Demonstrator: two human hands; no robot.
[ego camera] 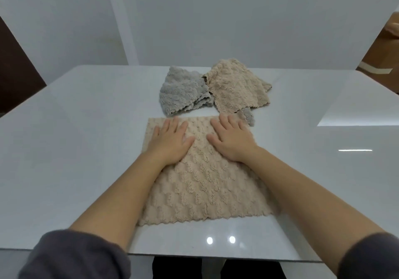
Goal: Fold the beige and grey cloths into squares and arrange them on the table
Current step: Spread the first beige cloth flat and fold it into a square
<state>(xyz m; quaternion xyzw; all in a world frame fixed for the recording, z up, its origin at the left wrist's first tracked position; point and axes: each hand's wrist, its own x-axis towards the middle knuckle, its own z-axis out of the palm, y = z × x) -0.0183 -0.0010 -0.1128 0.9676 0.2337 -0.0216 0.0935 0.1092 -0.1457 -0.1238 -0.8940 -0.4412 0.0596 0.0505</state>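
Observation:
A beige cloth (203,183) lies spread flat on the white table (75,149) right in front of me. My left hand (170,140) rests palm down on its far left part, fingers apart. My right hand (232,140) lies flat on its far right part, also with fingers spread. Neither hand grips anything. Behind this cloth sits a crumpled grey cloth (183,92), and beside it on the right a second, loosely crumpled beige cloth (235,86). A grey strip (248,115) pokes out from under that second beige cloth, close to my right fingertips.
The glossy table's front edge (194,256) runs just below my forearms. White walls stand behind the table. A brown wooden piece (382,47) shows at the far right and a dark panel (15,73) at the far left.

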